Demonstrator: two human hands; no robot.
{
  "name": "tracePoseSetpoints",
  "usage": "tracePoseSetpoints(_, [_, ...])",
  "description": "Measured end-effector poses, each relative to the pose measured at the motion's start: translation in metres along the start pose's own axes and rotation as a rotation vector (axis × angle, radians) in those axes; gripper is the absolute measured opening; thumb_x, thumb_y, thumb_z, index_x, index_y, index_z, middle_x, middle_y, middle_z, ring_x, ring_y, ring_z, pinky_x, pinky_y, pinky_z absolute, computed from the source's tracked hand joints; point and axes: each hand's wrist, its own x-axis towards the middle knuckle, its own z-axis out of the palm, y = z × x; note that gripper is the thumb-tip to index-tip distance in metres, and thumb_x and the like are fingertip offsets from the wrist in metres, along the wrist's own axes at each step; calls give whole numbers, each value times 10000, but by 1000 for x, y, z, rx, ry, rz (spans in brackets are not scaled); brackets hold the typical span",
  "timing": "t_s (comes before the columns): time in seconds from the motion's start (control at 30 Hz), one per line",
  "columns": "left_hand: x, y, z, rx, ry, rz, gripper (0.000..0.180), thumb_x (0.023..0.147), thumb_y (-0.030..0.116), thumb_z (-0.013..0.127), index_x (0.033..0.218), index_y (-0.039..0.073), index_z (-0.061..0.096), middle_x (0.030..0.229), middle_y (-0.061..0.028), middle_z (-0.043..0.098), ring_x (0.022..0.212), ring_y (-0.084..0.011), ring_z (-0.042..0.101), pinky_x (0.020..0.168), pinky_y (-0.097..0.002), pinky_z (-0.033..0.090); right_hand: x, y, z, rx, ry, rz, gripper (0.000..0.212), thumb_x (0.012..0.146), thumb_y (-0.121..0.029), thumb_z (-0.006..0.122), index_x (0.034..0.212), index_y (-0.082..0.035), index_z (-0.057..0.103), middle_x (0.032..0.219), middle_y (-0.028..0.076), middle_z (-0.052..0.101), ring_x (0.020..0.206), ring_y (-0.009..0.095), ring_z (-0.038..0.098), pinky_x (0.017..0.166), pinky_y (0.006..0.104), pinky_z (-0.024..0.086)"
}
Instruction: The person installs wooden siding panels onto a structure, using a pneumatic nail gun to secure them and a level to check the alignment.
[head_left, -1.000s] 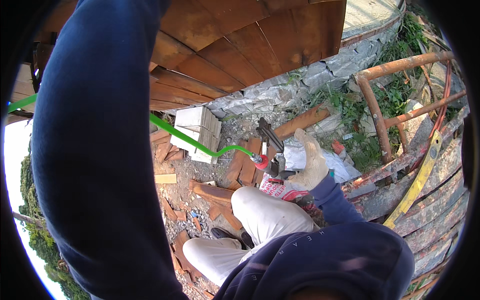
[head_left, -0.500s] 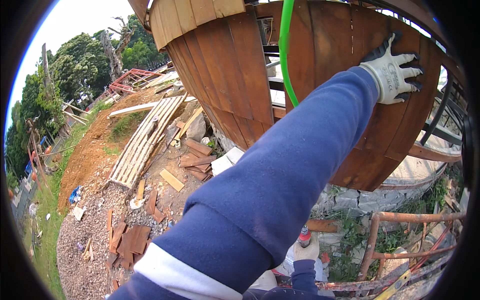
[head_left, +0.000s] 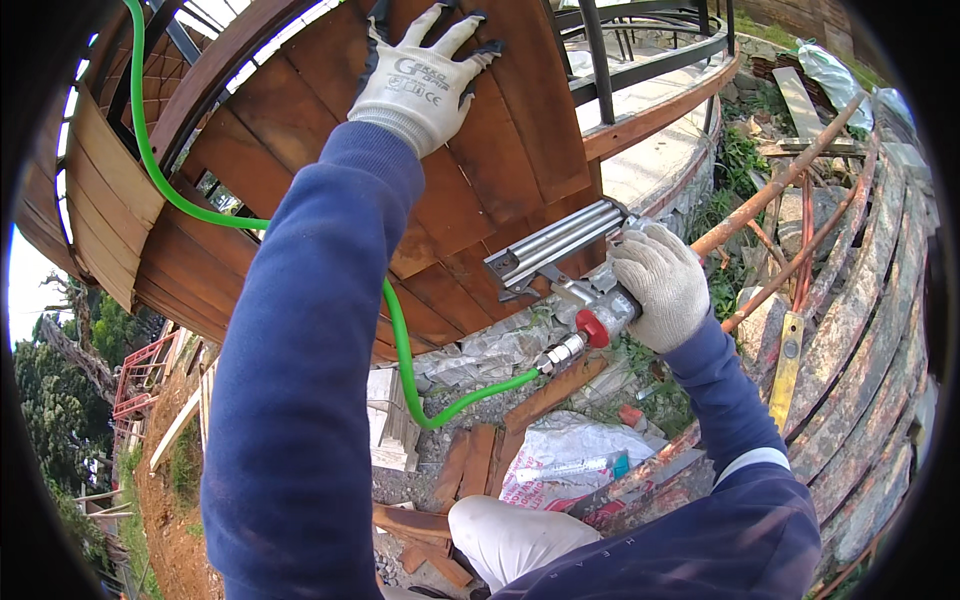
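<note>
My left hand (head_left: 424,88), in a white glove with dark fingertips, lies spread and flat against the brown wooden cladding boards (head_left: 505,145) at the top. My right hand (head_left: 662,285), in a pale knit glove, is wrapped round a pneumatic nail gun (head_left: 598,300). Its long silver magazine (head_left: 556,246) lies in front of the lower boards; whether it touches them I cannot tell. A green air hose (head_left: 404,345) joins the tool at a metal coupling (head_left: 562,353) and loops up to the upper left. My right fingers are partly hidden behind the tool.
Rusty scaffold pipes (head_left: 775,190) and weathered planks (head_left: 860,340) stand at the right, with a yellow spirit level (head_left: 787,370) among them. Below are a white sack (head_left: 560,450), loose wood pieces (head_left: 478,462) and stacked pale blocks (head_left: 392,415). A curved black railing (head_left: 650,68) is at the top.
The view has swung right. My right hand has brought the nail gun up from low down, close to the boards. My left hand is still spread on the cladding.
</note>
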Motion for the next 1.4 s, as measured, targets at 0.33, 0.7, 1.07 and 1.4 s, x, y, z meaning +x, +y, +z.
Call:
tracePoseSetpoints(0.33, [-2,-4,-7,21,-100,-7,502,990,298,597,1487,338,534,1672,35,282,1556,-257,235,1235,-683,179,59,3,-4,-63,15,-211,256,577,-93,704,820,-67,625,936,115,663,982,327,643,935,459,510])
tracePoseSetpoints(0.7, [-4,1,-11,5,-118,-10,528,985,280,606,1503,327,515,1679,28,267,1565,-244,210,1236,-692,170,59,4,-4,-159,-98,-182,227,597,-107,694,808,-73,618,895,107,642,965,330,637,922,464,503])
tracePoseSetpoints(1.07, [1,-2,-14,4,-178,0,581,981,264,599,1542,330,462,1695,30,235,1572,-265,195,1233,-692,175,61,-10,-2,-129,-63,-206,183,627,-127,670,792,-83,605,912,112,639,957,309,632,907,441,498])
tracePoseSetpoints(1.4, [-3,-4,-23,-63,-239,11,611,983,252,603,1566,306,425,1705,23,216,1581,-259,172,1255,-674,113,72,-32,0,-164,-143,-218,99,727,-161,635,798,-92,636,866,98,637,924,293,633,897,428,496])
